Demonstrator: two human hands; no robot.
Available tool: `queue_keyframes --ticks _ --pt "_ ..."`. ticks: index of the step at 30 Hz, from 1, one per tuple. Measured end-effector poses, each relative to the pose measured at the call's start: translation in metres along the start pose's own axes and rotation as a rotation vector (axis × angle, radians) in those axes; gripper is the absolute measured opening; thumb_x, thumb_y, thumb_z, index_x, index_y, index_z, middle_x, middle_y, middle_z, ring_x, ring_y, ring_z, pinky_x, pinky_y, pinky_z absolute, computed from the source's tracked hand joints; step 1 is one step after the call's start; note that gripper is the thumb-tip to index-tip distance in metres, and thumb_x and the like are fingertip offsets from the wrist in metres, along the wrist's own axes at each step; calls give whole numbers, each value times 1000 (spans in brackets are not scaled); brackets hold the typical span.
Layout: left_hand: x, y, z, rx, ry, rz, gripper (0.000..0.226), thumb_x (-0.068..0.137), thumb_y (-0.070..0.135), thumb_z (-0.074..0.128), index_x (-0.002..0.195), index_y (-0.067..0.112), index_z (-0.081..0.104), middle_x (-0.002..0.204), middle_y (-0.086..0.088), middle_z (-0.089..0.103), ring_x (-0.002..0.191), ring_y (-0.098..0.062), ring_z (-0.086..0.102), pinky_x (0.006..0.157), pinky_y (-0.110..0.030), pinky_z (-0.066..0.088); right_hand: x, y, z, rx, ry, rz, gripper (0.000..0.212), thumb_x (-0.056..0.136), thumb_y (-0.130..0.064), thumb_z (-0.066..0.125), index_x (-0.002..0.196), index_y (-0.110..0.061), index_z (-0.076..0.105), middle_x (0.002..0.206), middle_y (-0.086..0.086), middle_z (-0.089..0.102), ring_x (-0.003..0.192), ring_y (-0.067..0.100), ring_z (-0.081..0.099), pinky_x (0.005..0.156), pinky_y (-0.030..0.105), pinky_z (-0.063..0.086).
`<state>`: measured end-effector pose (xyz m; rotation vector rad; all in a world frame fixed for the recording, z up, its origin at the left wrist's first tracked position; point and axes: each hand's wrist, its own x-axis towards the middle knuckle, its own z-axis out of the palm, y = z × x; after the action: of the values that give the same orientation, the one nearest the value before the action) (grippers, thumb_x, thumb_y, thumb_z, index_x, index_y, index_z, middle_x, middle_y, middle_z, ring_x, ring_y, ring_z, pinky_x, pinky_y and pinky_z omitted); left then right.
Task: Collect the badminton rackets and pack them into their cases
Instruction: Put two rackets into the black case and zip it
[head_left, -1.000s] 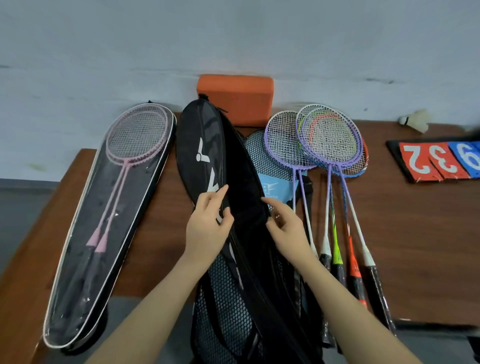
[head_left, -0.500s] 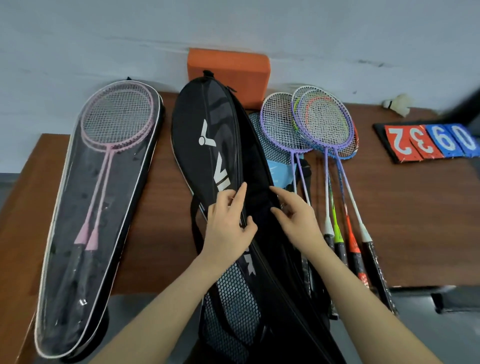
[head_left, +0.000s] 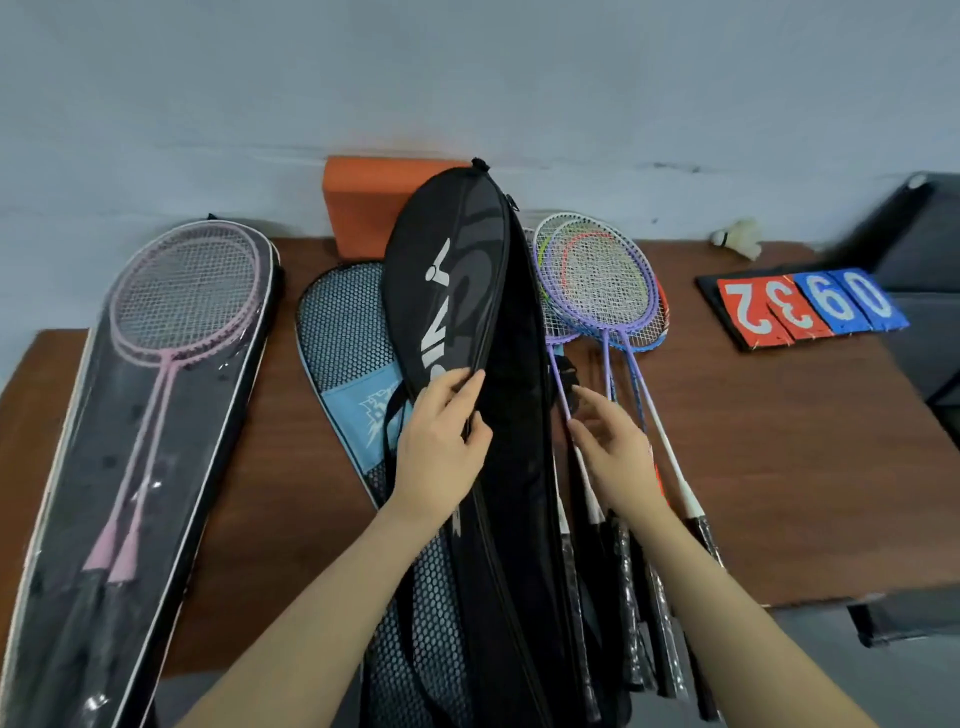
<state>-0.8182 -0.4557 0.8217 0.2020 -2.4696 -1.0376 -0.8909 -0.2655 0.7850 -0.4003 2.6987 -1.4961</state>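
Now, black case (head_left: 467, 291): lifted rightward off the mesh case (head_left: 343, 322), flap pinched by left hand (head_left: 441, 447) fingers
right hand (head_left: 618, 457): fingers spread, reaching purple racket (head_left: 597, 280) shafts; loading likely next

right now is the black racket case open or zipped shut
Open: the left hand holds the black case flap up, and its dark inside shows.

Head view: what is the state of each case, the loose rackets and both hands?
Black case: unzipped, flap lifted.
Clear case: holds two pink rackets.
Mesh case: flat, partly under the black case.
Loose rackets: unpacked, on table.
Left hand: grips the flap edge.
Right hand: fingers at the racket shafts.
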Motion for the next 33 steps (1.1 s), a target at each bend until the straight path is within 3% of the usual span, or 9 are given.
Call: queue_keyframes --ticks 4,7,10,14,19,21,23,26,33 --pt "5 5 19 78 3 11 45 74 0 67 117 8 63 99 -7 60 70 -16 59 56 -28 51 1 36 -37 -125 114 143 31 89 -17 57 120 -20 58 98 -4 59 91 12 58 80 23 43" --pt "8 11 35 96 -21 -12 44 75 2 66 118 9 63 99 -7 61 71 -19 60 57 -30 51 4 64 -58 -307 91 285 40 87 -24 58 126 -19 54 111 9 56 105 29 52 85 36 41" --pt "9 15 47 73 -59 -75 44 78 5 64 121 12 61 102 -4 59 73 -16 58 61 -36 54 7 81 -68 -470 -35 446 61 86 -37 59 140 -21 37 128 19 45 116 40 43 97 45 36" --pt "10 16 57 68 -74 -129 43 80 7 63 122 15 60 103 0 56 68 -12 52 60 -35 52 10 90 -71 -532 -157 372 51 88 -30 55 136 -26 38 122 8 57 112 30 53 93 42 35" --pt "8 12 57 82 -35 -127 44 79 6 64 122 15 60 98 6 53 67 -9 49 59 -26 47 7 83 -72 -351 -68 178 35 91 -18 53 126 -22 54 112 0 66 100 22 61 83 35 47" --pt "8 11 56 94 -35 -125 44 79 6 64 122 15 60 97 10 51 65 -7 48 59 -22 43 3 77 -68 -261 -1 153 34 90 -17 56 125 -19 57 99 -4 66 85 16 60 75 30 47" --pt "8 10 56 81 -40 -139 44 79 8 64 122 17 60 96 13 48 64 -6 47 61 -20 42 1 67 -58 -160 95 173 33 89 -14 58 122 -16 60 87 -8 61 75 12 55 73 31 47" --pt "7 6 53 54 -47 -159 44 80 9 64 123 18 59 97 15 46 63 -3 48 63 -19 42 1 49 -37 -76 180 212 34 89 -15 56 123 -16 59 86 -7 61 74 13 56 73 30 46" --pt "7 2 48 66 -71 -143 43 79 12 64 122 19 60 97 17 45 67 5 49 59 -6 33 -2 43 -16 -101 169 342 35 90 -14 52 124 -20 56 87 -6 57 76 15 53 74 33 44"
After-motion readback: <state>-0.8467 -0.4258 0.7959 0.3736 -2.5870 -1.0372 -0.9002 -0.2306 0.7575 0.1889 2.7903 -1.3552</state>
